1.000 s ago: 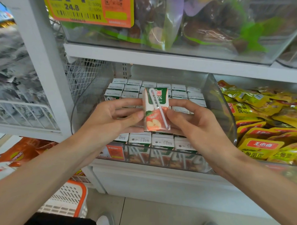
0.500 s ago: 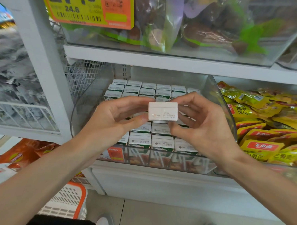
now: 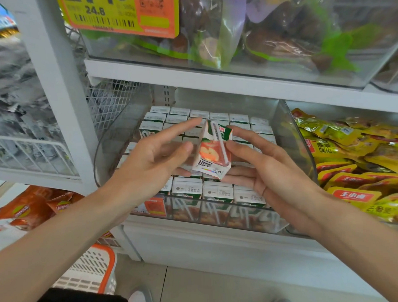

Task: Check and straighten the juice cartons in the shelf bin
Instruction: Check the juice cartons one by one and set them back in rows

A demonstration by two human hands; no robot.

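A small juice carton (image 3: 212, 151) with an apple picture and a straw on its face is tilted in the air above the clear shelf bin (image 3: 288, 140). My left hand (image 3: 148, 158) holds its left side with the thumb and lower fingers, index finger pointing straight out. My right hand (image 3: 271, 173) holds its right side and bottom with thumb and fingers. Under both hands, several rows of upright cartons (image 3: 217, 192) fill the bin, white tops up; the middle rows are hidden by my hands.
A bin of yellow snack packets (image 3: 351, 156) sits right of the juice bin. Above is a shelf with bagged goods (image 3: 276, 40) and a yellow-orange price tag (image 3: 117, 10). A wire basket (image 3: 24, 153) is left, orange chip bags (image 3: 33, 208) below, a white-orange shopping basket (image 3: 92, 271) on the floor.
The carton went from front face up, to its white top toward me, and now shows its apple face again, tilted. My left index finger has lifted off and straightened.
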